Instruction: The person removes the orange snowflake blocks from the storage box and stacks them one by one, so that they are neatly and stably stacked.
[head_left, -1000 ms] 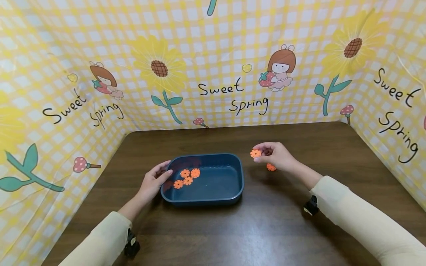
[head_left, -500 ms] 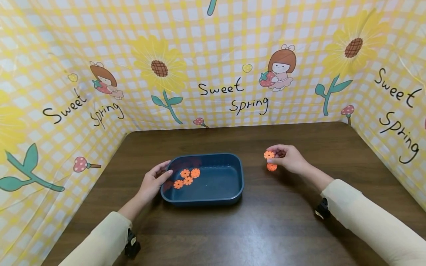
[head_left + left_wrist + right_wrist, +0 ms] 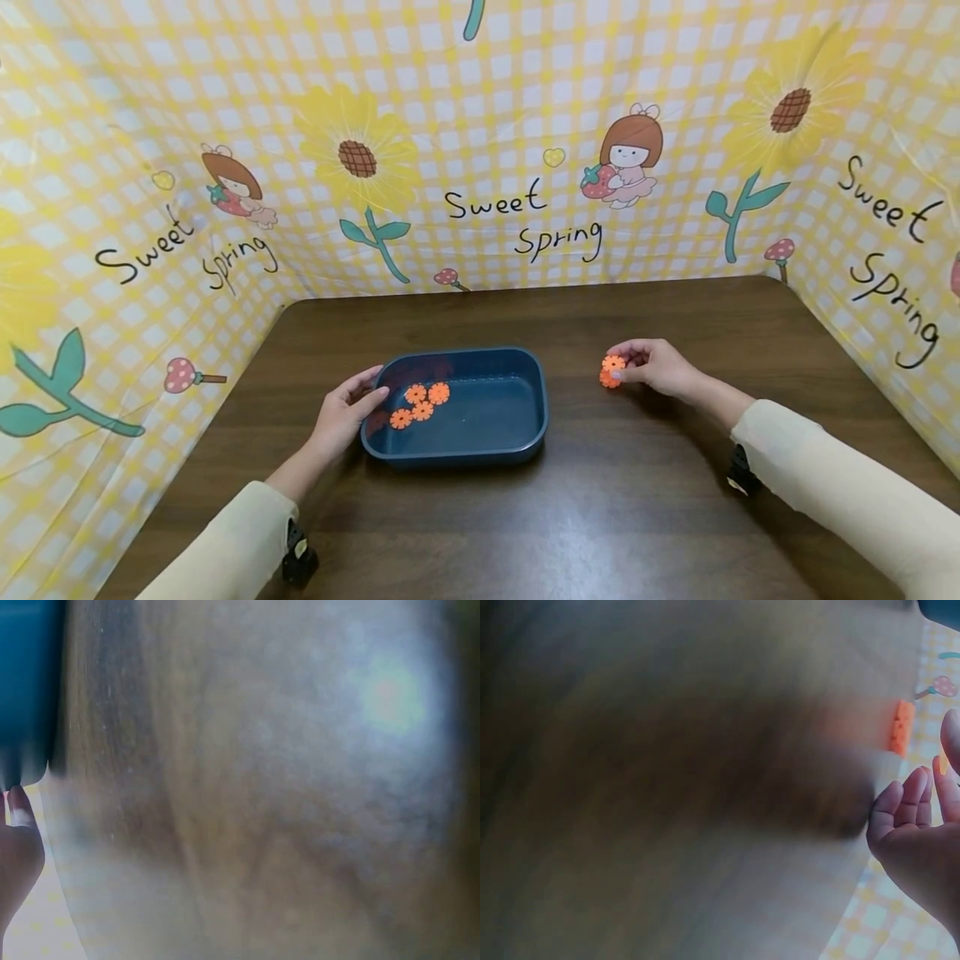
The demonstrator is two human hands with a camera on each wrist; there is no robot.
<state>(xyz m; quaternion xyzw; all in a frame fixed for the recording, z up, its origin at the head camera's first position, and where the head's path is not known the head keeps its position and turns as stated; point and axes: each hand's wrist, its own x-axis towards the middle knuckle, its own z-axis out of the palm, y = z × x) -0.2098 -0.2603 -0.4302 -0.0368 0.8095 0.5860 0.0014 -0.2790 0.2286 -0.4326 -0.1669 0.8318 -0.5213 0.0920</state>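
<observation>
Four flat orange notched discs point(image 3: 422, 406), plastic by the look, in the left part of a dark blue rounded-rectangle tray point(image 3: 453, 457), likely plastic. Tray sits on a dark brown wood-grain table point(image 3: 465, 533). My left hand point(image 3: 348, 408) grips the tray's left end, thumb over the rim, fingers outside. My right hand point(image 3: 656, 367) pinches another orange notched disc point(image 3: 615, 361) between thumb and fingertips, over the table right of the tray, apart from it. Just below: one more orange piece point(image 3: 607, 382), on the table; head view overlaps the two, right wrist view shows a gap. Single or stacked, can't tell.

Step in hand, my read: lining up the held disc with that lower piece. Do it well: pinch lightly by the edge, tilt the disc flat before contact, lower slowly, no sideways nudge. Smooth thin plastic would probably slide under a push. Left hand needs only a steady, light hold; a tug on the rim would likely shift the four inside.
</observation>
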